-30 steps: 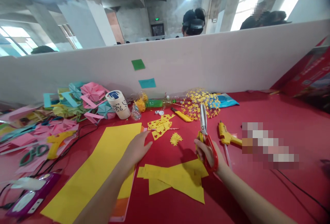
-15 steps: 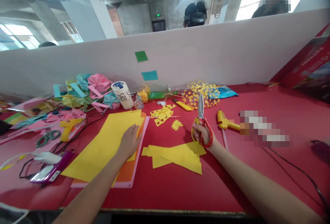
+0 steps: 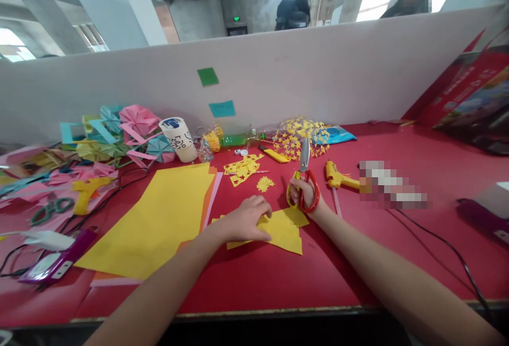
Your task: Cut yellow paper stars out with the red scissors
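Observation:
My left hand (image 3: 247, 219) is over the cut yellow paper pieces (image 3: 284, 232), thumb and fingers apart; whether it touches them I cannot tell. My right hand (image 3: 301, 191) grips a pair of scissors (image 3: 305, 176) with one red and one yellow handle, the blades pointing up and away from me. To the left lies a stack of large yellow sheets (image 3: 159, 224), with orange and pink paper beneath. Beyond my hands are a small heap of yellow paper stars (image 3: 264, 183) and yellow strips with star-shaped holes (image 3: 242, 168).
A yellow utility knife (image 3: 277, 155) and a star-covered ball (image 3: 301, 136) lie near the white partition (image 3: 318, 65). On the right is a yellow glue gun (image 3: 342, 179) with its cord. Folded paper flowers (image 3: 139, 120), another glue gun (image 3: 85, 193) and a purple power strip (image 3: 59, 261) occupy the left.
My left hand has moved right, off the large yellow sheets and over the cut pieces. The right hand still holds the scissors. The view has shifted slightly to the right and down.

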`<state>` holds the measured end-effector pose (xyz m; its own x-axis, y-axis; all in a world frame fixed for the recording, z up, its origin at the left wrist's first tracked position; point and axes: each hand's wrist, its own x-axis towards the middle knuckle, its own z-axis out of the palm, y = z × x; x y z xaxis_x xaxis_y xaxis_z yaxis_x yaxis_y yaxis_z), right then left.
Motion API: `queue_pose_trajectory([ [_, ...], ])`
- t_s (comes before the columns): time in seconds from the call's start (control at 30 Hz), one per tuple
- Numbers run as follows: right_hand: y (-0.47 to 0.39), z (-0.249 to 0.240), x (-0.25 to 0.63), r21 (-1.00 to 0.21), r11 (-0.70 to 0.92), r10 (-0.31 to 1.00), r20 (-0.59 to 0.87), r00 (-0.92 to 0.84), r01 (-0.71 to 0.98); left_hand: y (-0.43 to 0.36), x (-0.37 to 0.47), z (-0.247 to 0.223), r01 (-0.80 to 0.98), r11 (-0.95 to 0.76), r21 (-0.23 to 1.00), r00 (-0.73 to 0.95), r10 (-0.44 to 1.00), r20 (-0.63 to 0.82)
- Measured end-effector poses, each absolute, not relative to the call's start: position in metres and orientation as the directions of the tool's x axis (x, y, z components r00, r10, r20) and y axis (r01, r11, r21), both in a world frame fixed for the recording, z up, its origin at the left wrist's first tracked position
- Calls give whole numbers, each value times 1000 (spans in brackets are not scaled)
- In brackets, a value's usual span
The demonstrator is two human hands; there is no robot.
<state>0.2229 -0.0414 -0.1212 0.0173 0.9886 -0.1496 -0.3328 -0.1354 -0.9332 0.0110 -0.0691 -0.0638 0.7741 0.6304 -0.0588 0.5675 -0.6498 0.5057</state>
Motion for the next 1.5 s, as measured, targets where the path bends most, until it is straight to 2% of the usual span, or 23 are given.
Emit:
queue_pose_trajectory([
  [0.13, -42, -123, 223, -936, -143, 988, -153, 3, -323, -62, 22, -74, 558, -626, 546, 789, 604, -113],
  [0.47, -53, -114, 212, -956, -170, 985, -158, -70, -237, -68, 11, -85, 501, -531, 683, 724, 690, 6],
  [0.73, -49, -108, 205, -987, -128, 961, -98, -257, -100, -66, 16, -89, 487, -403, 775, 610, 792, 28],
  [0.83, -54, -105, 212, -994, -93, 960, -75, -270, -53, -64, 15, -92, 414, -281, 866, 529, 848, 22],
  [0.97, -63, -96, 223, -999, -37, 977, -40, -209, 18, -57, 12, -91, 216, -151, 965, 498, 867, 24],
  [1.03, -67, -92, 224, -999, -23, 980, -31, -196, 47, -53, 14, -87, 168, -85, 982, 520, 854, -15],
  [1.23, -71, -90, 218, -996, -19, 990, -31, -141, 82, -48, 33, -67, 173, 58, 983, 549, 823, -145],
  [1.37, -70, -91, 218, -998, -22, 991, -28, -131, 53, -53, 36, -64, 77, 221, 972, 646, 732, -218],
  [1.5, -72, -94, 216, -1000, -14, 992, -14, -126, -2, -55, 26, -73, 44, 312, 949, 682, 685, -257],
])
